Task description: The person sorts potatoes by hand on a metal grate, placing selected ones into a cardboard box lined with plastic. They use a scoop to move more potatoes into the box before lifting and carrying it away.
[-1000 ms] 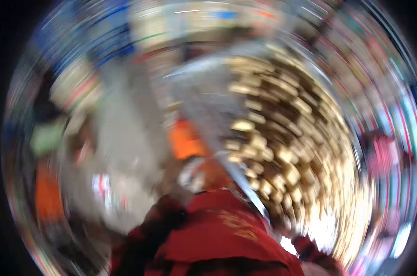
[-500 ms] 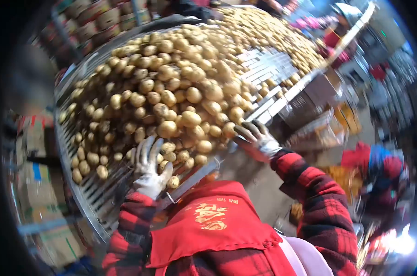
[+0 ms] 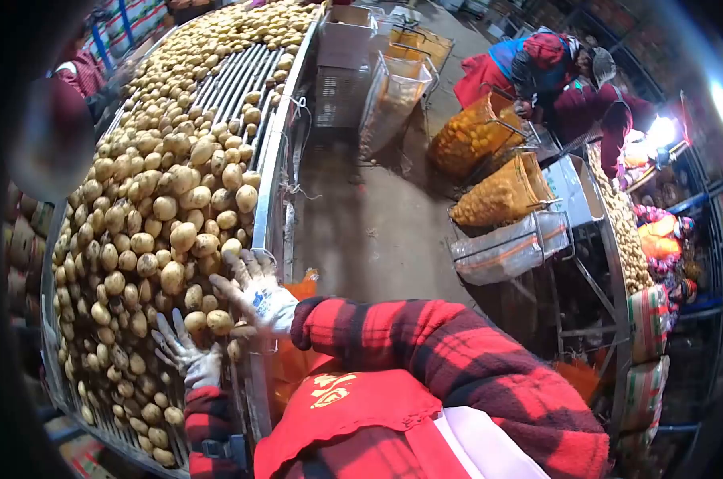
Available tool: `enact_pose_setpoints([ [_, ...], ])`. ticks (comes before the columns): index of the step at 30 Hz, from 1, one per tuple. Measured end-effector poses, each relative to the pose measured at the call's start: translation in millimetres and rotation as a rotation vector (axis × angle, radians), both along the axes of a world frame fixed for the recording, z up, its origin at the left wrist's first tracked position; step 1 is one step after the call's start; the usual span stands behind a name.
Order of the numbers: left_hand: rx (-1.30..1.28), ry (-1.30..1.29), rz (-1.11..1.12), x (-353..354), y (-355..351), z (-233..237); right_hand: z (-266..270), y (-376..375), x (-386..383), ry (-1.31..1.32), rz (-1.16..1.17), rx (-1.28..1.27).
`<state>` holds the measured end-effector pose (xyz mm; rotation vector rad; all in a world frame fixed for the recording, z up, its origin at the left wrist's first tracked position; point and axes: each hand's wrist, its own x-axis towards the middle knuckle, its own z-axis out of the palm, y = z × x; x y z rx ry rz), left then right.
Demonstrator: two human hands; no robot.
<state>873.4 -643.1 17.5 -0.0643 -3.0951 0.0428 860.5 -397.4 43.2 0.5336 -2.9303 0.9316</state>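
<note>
Many potatoes (image 3: 183, 237) cover a slatted metal table (image 3: 262, 191) on the left side of the view. My left hand (image 3: 187, 351), in a pale soiled glove, lies against the potatoes near the table's inner edge, fingers spread. My right hand (image 3: 255, 291), gloved too, is above and to the right of it, over the metal rim, with its fingers apart and touching the nearest potatoes. Neither hand is closed round a potato.
Mesh sacks of potatoes (image 3: 497, 195) stand on frames right of the aisle (image 3: 369, 239). Bending over them is a person (image 3: 537, 60). A cardboard box (image 3: 345, 36) sits beyond the table's rim. Another potato-covered table (image 3: 621, 231) is at the far right.
The view has swung to the right, bringing in the aisle, sacks and second table. My hands are closer together, and both still have their fingers spread.
</note>
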Motion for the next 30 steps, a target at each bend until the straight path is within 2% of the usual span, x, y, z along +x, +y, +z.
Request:
enact_pose_setpoints([
  [1, -0.051, -0.006, 0.082, -8, 10, -3, -4, 2, -5, 0.014, -0.038, 0.009],
  [3, -0.093, -0.035, 0.104, -14, 12, -6, -7, 2, -20, 0.041, -0.085, 0.022],
  [5, -0.145, -0.127, 0.157, -18, 20, 2, 2, 4, -38, -0.062, -0.076, 0.081],
  [8, -0.089, 0.204, 0.020, -27, 12, -22, -7, 6, -69, 0.011, -0.176, 0.135],
  [10, -0.027, 0.457, -0.121, -45, 11, -24, 2, 15, -89, 0.022, -0.142, 0.179],
  [11, 0.014, 0.427, -0.180, -52, 10, -15, -6, 17, -99, 0.070, -0.106, 0.211],
  [13, -0.178, 0.325, -0.156, -60, 7, -23, -13, 21, -118, 0.065, -0.049, 0.055],
  [15, -0.092, 0.387, -0.149, -77, 14, -28, -6, 12, -138, 0.006, -0.136, 0.101],
  [16, -0.093, 0.254, -0.138, -83, 21, -14, 3, 4, -145, 0.033, -0.155, 0.085],
  [17, -0.135, 0.268, -0.142, -95, 24, -16, 0, 1, -155, 0.061, -0.181, 0.091],
  [19, -0.115, 0.235, -0.145, -118, 34, -18, -5, -12, -171, -0.069, -0.304, 0.100],
  [24, -0.029, 0.176, -0.169, -192, 62, -14, -24, 23, -234, -0.044, -0.257, -0.141],
  [25, -0.018, 0.170, -0.178, -212, 71, -14, -35, 27, -247, 0.028, -0.303, -0.116],
  [27, 0.013, 0.144, -0.195, -253, 89, -14, -34, 21, -285, -0.121, -0.482, 0.105],
  [29, 0.048, 0.093, -0.210, -298, 108, -10, -13, 24, -324, -0.200, -0.532, 0.181],
  [30, 0.069, 0.066, -0.216, -324, 117, -7, -39, 32, -349, 0.168, -0.589, 0.220],
])
